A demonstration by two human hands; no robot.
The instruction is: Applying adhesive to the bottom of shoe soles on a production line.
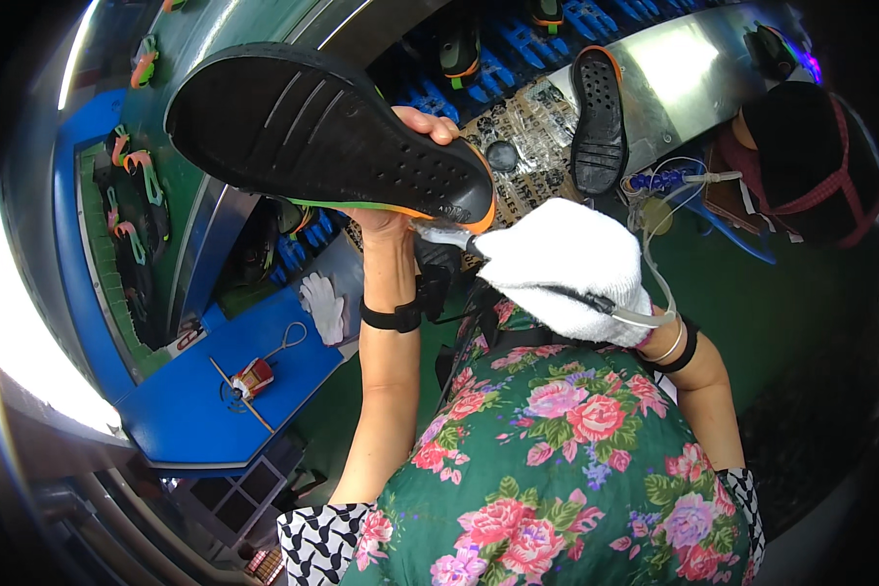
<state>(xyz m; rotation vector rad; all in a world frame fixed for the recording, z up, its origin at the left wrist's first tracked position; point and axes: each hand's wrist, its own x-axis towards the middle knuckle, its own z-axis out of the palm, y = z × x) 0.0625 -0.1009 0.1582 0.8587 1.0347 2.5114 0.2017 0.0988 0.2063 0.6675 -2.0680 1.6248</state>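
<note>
My left hand (425, 127) holds up a large black shoe sole (313, 137), its face with small holes and slots turned to the camera. Green and orange edging runs along its rim. In a white glove, my right hand (562, 264) is closed around a slim dark-handled tool (454, 237), which looks like a brush. Its pale tip meets or nearly meets the orange rim at the sole's narrow end; exact contact cannot be made out. A clear tube (666, 283) runs from behind the gloved hand.
A second black sole (599, 122) lies on the metal bench, near cardboard (542, 127) and a round dark lid (502, 156). Shoes (459, 54) rest on a blue rack behind. A white glove (323, 308) lies on a blue table (195, 415). Another person (801, 156) is at the right.
</note>
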